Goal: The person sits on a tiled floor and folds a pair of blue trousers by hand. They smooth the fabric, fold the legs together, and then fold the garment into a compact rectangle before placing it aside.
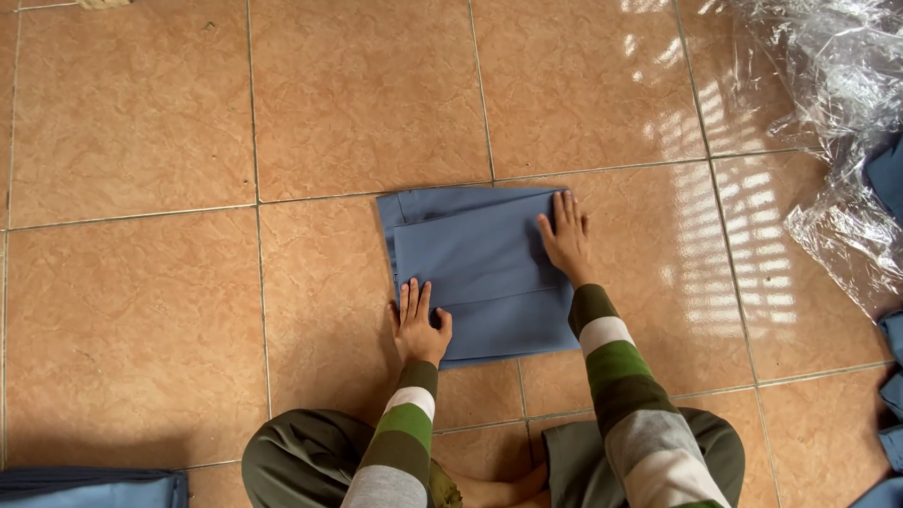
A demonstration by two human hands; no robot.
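While kneeling on the tan tiled floor (132,310), pressing both hands flat on a folded blue garment (475,268) lying square across a grout line just ahead of the knees. Resting the left hand (419,325) on the near left corner of the cloth, fingers straight and close together, thumb spread to the side, gripping nothing. Laying the right hand (566,240) on the far right edge, fingers extended and slightly fanned, palm down, likewise holding nothing. Showing striped sleeves (616,376) in green, white and grey on both arms, above olive trousers (301,461). Lying crumpled at the far right, well apart from the garment, clear plastic wrapping (837,85), with more blue cloth (889,174) partly tucked beneath it. Peeking in at the lower left corner, another blue fabric piece (89,489).
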